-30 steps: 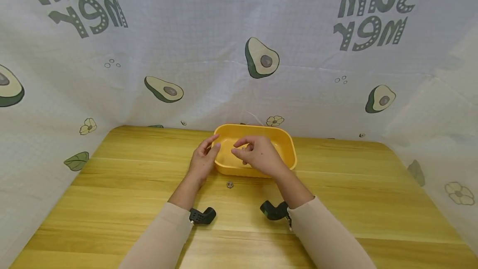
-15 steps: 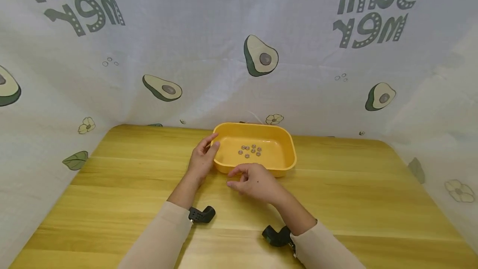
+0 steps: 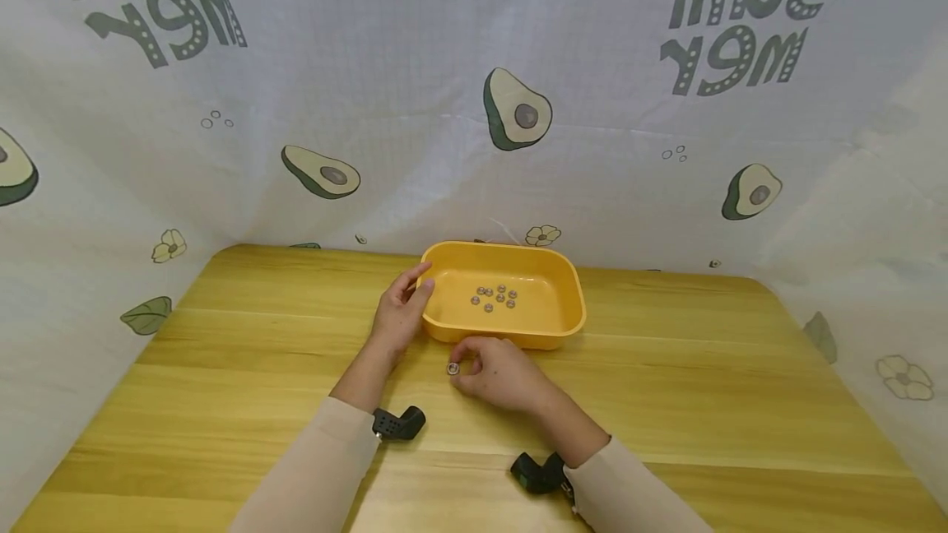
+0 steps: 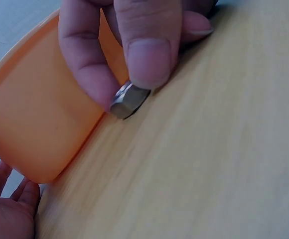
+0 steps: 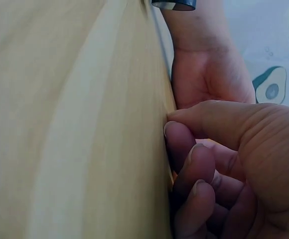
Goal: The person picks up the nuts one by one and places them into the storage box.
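Observation:
A yellow plastic bin (image 3: 511, 336) stands at the back of the wooden table, with several small metal nuts (image 3: 489, 308) lying on its floor. At the bin's left end rests my left hand (image 3: 396, 315), its thumb and fingers relaxed along the wall and rim. In front of the bin, my right hand (image 3: 499, 373) pinches a hex nut (image 3: 453, 368) between thumb and index finger. The left wrist view shows this nut (image 4: 129, 100) from the side, close over the wood under the thumb tip. In the right wrist view the right hand's own fingers (image 5: 197, 162) hide the nut.
Black wrist cameras (image 3: 400, 424) are strapped at both cuffs, close above the tabletop (image 3: 704, 401). Behind the table hangs a white curtain (image 3: 415, 89) printed with avocados and lettering.
My right hand has come out of the bin, down to the nut on the table in front, and now pinches it. The left hand has stayed at the bin's left end.

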{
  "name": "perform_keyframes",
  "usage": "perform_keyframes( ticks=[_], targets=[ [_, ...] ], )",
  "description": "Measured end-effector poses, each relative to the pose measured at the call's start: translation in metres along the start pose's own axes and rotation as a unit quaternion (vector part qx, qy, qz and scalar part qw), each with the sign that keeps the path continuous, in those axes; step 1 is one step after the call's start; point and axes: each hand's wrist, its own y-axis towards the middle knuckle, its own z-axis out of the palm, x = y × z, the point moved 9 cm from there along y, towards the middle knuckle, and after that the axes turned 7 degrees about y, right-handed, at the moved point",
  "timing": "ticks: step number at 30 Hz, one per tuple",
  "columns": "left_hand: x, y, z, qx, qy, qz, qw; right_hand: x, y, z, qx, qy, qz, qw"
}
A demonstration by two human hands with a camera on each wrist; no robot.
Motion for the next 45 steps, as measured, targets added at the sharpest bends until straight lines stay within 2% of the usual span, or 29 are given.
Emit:
perform_keyframes(
  ticks=[10, 20, 26, 33, 39, 45],
  targets=[
    [-0.002, -0.001, -0.001, 0.0, -0.001, 0.0, 1.0, 0.002, -0.001, 0.001, -0.003, -0.002, -0.008, 1.0],
    [-0.001, -0.001, 0.0, -0.003, 0.002, 0.003, 1.0, 0.009, -0.006, 0.003, 0.031, -0.01, -0.025, 0.9992],
    [0.0, -0.001, 0.001, -0.001, 0.003, 0.001, 1.0, 0.022, -0.012, -0.01, 0.039, 0.011, -0.047, 0.9981],
    [0.001, -0.001, -0.001, 0.001, 0.006, -0.001, 1.0, 0.034, -0.019, -0.048, -0.014, 0.035, -0.045, 0.9983],
    [0.0, 0.0, -0.001, -0.001, 0.01, 0.007, 0.9999, 0.028, -0.017, -0.078, -0.076, 0.052, -0.028, 0.9954],
    [0.0, 0.0, 0.0, -0.001, 0.01, 0.006, 0.9999, 0.02, -0.005, -0.092, -0.103, 0.019, -0.023, 0.9942]
  ],
)
